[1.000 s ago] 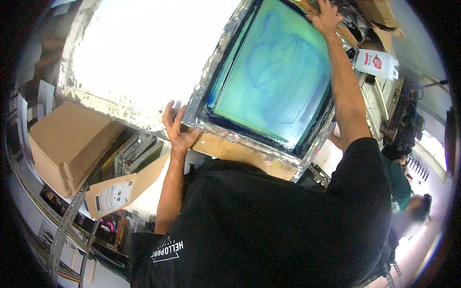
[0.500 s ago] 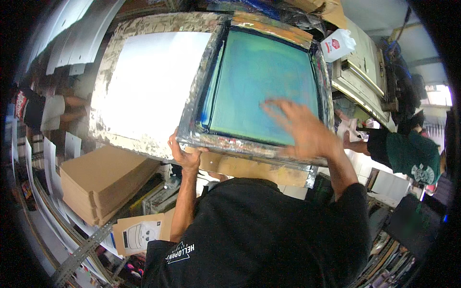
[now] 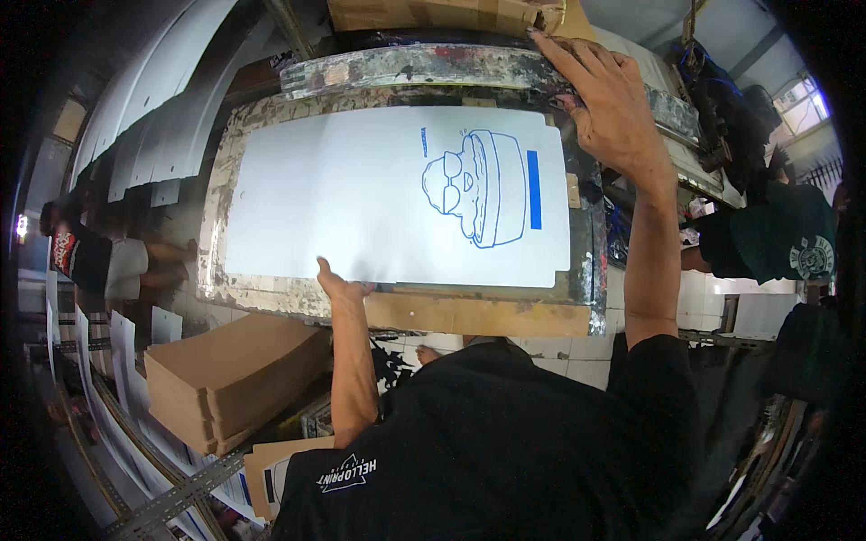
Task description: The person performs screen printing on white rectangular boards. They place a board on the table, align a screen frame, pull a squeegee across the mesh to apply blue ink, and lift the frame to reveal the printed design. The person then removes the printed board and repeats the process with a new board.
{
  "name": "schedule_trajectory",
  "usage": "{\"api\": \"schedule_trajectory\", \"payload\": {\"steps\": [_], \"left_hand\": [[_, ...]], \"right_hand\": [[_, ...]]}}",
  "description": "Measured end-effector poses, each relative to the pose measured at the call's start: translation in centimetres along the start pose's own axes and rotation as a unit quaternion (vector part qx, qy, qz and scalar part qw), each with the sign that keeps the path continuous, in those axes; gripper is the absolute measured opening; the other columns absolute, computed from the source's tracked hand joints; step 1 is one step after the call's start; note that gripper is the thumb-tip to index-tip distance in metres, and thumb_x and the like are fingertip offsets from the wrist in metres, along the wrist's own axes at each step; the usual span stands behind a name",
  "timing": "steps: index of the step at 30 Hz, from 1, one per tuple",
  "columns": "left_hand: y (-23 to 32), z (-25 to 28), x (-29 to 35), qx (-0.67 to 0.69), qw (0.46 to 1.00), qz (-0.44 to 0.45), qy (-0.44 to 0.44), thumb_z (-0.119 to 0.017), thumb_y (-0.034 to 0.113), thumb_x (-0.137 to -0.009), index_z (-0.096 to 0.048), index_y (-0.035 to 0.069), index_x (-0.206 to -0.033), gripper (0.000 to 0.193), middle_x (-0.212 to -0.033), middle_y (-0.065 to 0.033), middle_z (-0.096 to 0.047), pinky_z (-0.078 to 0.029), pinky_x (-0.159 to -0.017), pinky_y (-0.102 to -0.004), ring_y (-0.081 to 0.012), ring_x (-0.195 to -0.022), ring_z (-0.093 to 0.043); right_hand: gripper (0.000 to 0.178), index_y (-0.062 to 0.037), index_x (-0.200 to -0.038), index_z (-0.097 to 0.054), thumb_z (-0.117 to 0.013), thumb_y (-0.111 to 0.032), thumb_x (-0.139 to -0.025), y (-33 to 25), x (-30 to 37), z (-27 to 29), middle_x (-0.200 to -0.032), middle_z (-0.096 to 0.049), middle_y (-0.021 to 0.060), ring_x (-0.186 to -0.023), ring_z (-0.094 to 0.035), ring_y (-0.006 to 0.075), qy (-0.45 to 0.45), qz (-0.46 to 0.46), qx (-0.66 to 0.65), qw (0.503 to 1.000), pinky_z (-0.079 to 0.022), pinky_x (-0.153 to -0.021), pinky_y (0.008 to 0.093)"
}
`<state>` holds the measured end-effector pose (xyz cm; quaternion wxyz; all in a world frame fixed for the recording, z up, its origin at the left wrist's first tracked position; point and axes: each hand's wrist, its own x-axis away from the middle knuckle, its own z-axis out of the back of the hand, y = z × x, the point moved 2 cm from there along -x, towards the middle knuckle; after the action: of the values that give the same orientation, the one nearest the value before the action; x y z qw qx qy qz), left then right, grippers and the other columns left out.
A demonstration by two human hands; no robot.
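A white sheet (image 3: 298, 198) lies across the paint-stained board (image 3: 216, 279), a blue line drawing of a figure in a pot printed on its right part. My left hand (image 3: 345, 287) pinches the sheet's near edge, thumb on top and the other fingers mostly hidden beneath. At the far right, my right hand (image 3: 604, 104) is closed around the edge of the screen-printing frame (image 3: 406, 72). The frame is tilted up at the back of the board and seen nearly edge-on, so its mesh is hidden.
A stack of brown cardboard (image 3: 234, 370) stands at the near left, beside a metal rack (image 3: 171, 496) with hanging white sheets. A cardboard box (image 3: 433, 13) sits behind the frame. Other people are at the left (image 3: 99, 261) and right (image 3: 776, 234).
The screen frame has swung up and away from the sheet, uncovering the blue print. My right hand has moved from over the mesh to the frame's edge; my left hand now pinches the sheet.
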<state>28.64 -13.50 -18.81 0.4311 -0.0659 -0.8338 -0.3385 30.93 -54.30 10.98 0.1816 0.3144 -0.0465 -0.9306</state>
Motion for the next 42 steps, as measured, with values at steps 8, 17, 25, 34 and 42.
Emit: {"api": "schedule_trajectory", "payload": {"steps": [8, 17, 25, 34, 42], "left_hand": [[0.8, 5.6, -9.2, -0.049, 0.993, 0.065, 0.081, -0.051, 0.055, -0.098, -0.047, 0.006, -0.14, 0.065, -0.142, -0.0142, -0.048, -0.026, -0.104, -0.0691, -0.0336, -0.129, -0.042], [2.0, 8.7, -7.4, 0.063, 0.974, -0.156, 0.15, -0.046, 0.037, -0.105, -0.05, -0.005, -0.133, 0.051, -0.137, -0.0188, -0.054, -0.046, -0.104, -0.0489, -0.0302, -0.117, -0.057], [11.0, 18.9, -5.0, 0.141, 0.947, -0.234, 0.167, -0.045, 0.034, -0.106, -0.049, -0.008, -0.132, 0.05, -0.135, -0.0183, -0.056, -0.048, -0.102, -0.0495, -0.0313, -0.116, -0.058], [24.1, 30.7, -3.5, 0.121, 0.856, -0.383, 0.326, -0.051, 0.027, -0.103, -0.044, 0.001, -0.141, 0.047, -0.146, -0.014, -0.047, -0.043, -0.105, -0.0466, -0.0293, -0.131, -0.048], [29.9, 37.5, 1.7, -0.37, 0.557, -0.48, 0.568, -0.069, 0.026, -0.088, -0.047, 0.004, -0.141, 0.062, -0.151, -0.0171, -0.043, -0.038, -0.106, -0.0477, -0.0335, -0.138, -0.041]], "right_hand": [[0.067, -0.0215, -0.151, -0.044, -0.06, -0.003, -0.088, 1.9, -1.6, -0.2, -0.137, -0.058, 0.0145, -0.123, -0.051, 0.0309, 0.005, -0.04, -0.071, 0.997, -0.033, -0.101, 0.0417], [0.071, -0.0237, -0.152, -0.041, -0.067, -0.012, -0.087, 4.3, -3.0, -1.3, -0.139, -0.058, 0.014, -0.118, -0.056, 0.0337, 0.072, 0.012, -0.067, 0.995, -0.037, -0.102, 0.0448], [0.071, -0.0129, -0.148, -0.046, -0.065, 0.001, -0.081, 3.9, -4.5, 0.4, -0.13, -0.061, 0.0222, -0.115, -0.059, 0.042, 0.022, -0.016, -0.181, 0.983, -0.044, -0.101, 0.0432], [0.068, -0.0107, -0.15, -0.045, -0.063, -0.005, -0.084, 3.4, -4.5, 0.4, -0.142, -0.056, 0.0152, -0.13, -0.053, 0.029, -0.038, -0.125, -0.193, 0.973, -0.035, -0.112, 0.0391], [0.069, -0.0091, -0.15, -0.043, -0.062, -0.006, -0.084, 6.8, -3.6, -0.4, -0.15, -0.049, 0.0144, -0.137, -0.046, 0.0272, -0.039, -0.133, -0.195, 0.971, -0.033, -0.116, 0.0394]]}}
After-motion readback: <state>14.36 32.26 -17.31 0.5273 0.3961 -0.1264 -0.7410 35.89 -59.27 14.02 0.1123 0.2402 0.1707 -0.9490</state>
